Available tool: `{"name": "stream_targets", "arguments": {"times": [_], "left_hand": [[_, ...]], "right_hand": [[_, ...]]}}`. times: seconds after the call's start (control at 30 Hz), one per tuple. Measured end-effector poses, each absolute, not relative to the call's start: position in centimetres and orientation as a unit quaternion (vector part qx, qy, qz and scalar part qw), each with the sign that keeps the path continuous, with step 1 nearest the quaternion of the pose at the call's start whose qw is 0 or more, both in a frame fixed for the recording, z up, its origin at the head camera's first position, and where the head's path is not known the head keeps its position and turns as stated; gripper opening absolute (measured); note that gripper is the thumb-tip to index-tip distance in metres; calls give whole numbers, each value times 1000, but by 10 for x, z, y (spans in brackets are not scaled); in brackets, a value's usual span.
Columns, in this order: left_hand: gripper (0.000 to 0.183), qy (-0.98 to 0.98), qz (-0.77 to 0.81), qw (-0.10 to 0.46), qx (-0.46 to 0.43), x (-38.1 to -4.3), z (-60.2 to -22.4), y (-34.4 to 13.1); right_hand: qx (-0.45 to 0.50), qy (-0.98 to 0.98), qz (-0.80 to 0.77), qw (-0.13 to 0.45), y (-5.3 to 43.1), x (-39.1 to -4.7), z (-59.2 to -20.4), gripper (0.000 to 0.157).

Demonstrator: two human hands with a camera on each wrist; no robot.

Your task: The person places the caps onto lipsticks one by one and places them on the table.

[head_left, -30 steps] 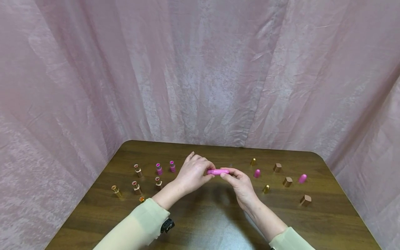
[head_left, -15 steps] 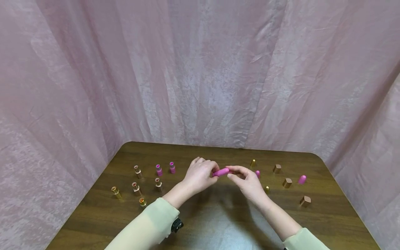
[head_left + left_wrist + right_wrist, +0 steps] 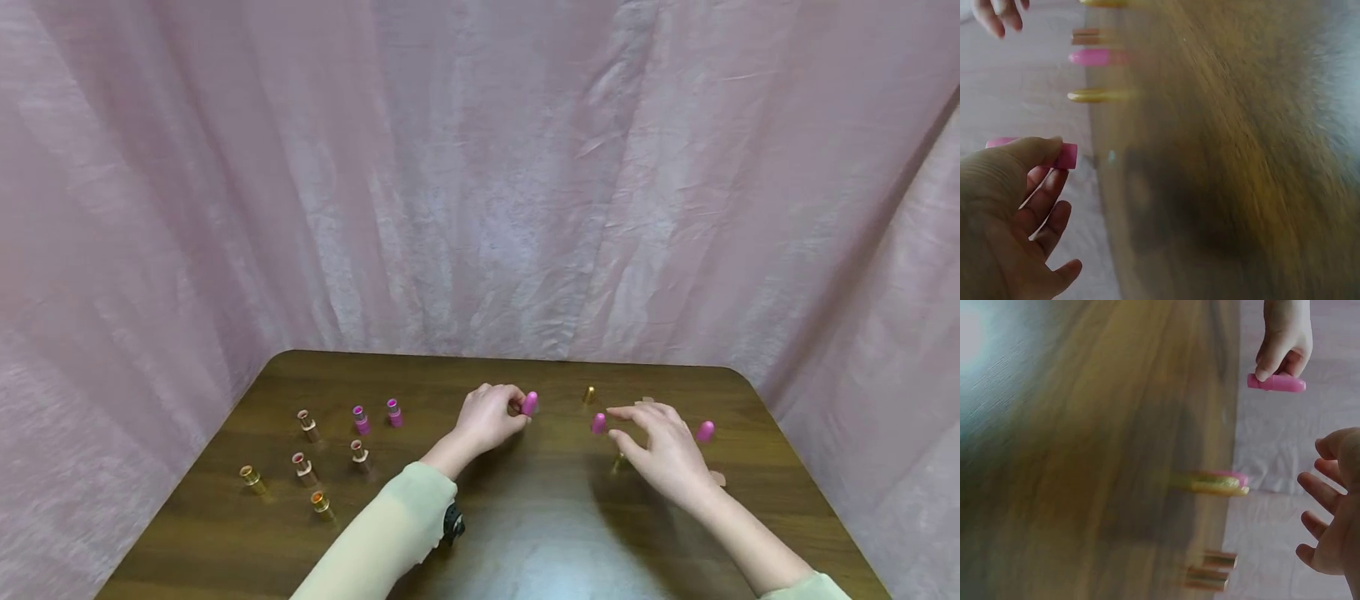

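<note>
My left hand pinches a closed pink lipstick tube between thumb and fingers. The tube stands roughly upright, its rounded end up; in the left wrist view its lower end is a little above the tabletop. My right hand holds nothing, thumb and fingers spread apart, over the right side of the table. Just left of its fingertips stands a pink lipstick cap. Beneath the thumb is a gold cap, partly hidden. Rose-gold caps are mostly covered by the right hand in the head view.
On the left of the wooden table stand uncapped lipstick tubes: pink ones, rose-gold ones and gold ones. Another gold cap and pink cap stand on the right. A pink curtain hangs behind.
My right hand has let go of the pink lipstick and moved right, toward the caps. My left hand has turned the lipstick from lying sideways to roughly upright.
</note>
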State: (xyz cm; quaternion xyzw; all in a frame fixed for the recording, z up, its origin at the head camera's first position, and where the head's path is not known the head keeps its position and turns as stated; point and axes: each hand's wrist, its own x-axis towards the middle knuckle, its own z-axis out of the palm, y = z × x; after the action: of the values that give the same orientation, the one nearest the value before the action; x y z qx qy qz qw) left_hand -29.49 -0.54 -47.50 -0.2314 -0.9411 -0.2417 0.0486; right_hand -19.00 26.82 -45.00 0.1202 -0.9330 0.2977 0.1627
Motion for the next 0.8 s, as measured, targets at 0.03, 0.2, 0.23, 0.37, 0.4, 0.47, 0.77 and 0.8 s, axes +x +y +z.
{"name": "stream_targets", "arguments": {"times": [0.03,0.2,0.23,0.37,0.4,0.47,0.77,0.8], "left_hand": [[18,-941,-243,49,-229,-298,-478,-3],[20,-946,-240,52,-209,-312,-494,7],[20,-947,-239,53,-206,-314,-496,9],[19,-951,-234,52,-196,-321,-503,16],[19,-951,-235,50,-194,-321,-504,17],[18,-952,-236,46,-189,-323,-505,19],[17,-951,-253,33,-177,-326,-509,25],[18,-951,-253,31,-176,-327,-509,25]], "right_hand": [[121,-936,289,160,271,-188,-452,33],[123,-942,266,162,281,-182,-462,35],[123,-942,264,166,283,-182,-463,35],[126,-942,253,183,288,-180,-465,35],[126,-941,251,187,289,-179,-466,35],[123,-941,251,191,290,-179,-467,35],[110,-940,264,185,293,-177,-470,35],[106,-941,267,179,293,-177,-470,35]]}}
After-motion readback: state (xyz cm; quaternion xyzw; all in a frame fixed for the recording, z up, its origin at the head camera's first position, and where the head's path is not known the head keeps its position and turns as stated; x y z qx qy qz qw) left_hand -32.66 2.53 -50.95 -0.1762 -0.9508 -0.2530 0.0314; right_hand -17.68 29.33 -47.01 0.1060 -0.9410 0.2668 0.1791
